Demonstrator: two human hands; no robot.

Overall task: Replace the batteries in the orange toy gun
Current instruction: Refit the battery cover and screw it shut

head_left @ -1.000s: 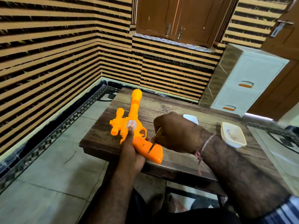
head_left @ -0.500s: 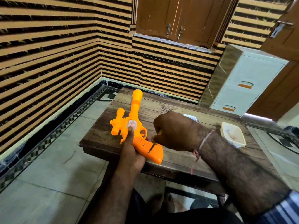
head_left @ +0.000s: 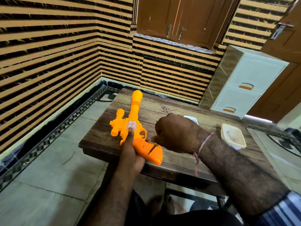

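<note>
While the orange toy gun (head_left: 130,126) lay on its side at the near edge of the wooden table (head_left: 171,110), the person was working on the screw in its grip, so I judged the battery cover was not yet off. Their left hand (head_left: 132,154) clasped the gun's grip from below, thumb pressed up along the body. Their right hand (head_left: 177,132), just right of the gun, was curled tight round a slim screwdriver (head_left: 152,148), its tip set in a hole in the grip. Next would come steady turning without slipping off the smooth, glossy moulded plastic. Well right of the gun sat a shallow, pale plastic tray (head_left: 241,144) on the worn, scuffed planks.
</note>
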